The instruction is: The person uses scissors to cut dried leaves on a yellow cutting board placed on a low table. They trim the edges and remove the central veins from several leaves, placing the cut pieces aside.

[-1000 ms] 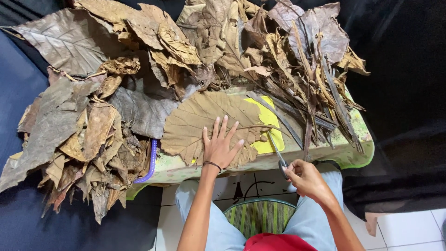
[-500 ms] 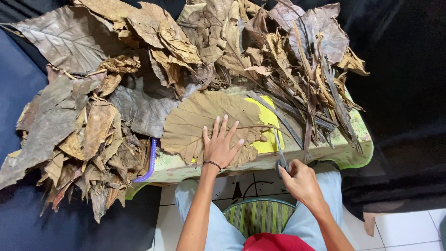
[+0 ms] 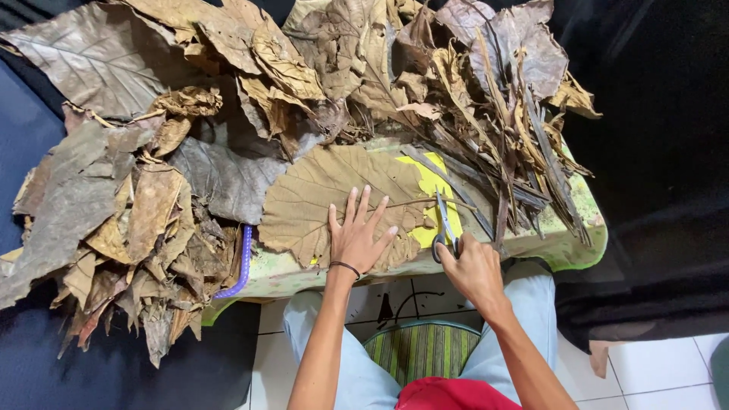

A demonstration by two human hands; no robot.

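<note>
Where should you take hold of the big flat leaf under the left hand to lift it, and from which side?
Probably pinch the large dry leaf at its near rim, which overhangs the table edge, coming from the person's side. It lies flat under the left hand, scissors at its stem.

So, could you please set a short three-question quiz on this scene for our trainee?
1. True or false: the left hand lies flat, fingers spread, on the big leaf.
2. What does the right hand hold? A) knife B) scissors C) brush
3. Fill in: the sheet showing from under the big leaf is coloured ____.

Key: 1 true; 2 B; 3 yellow.
</note>
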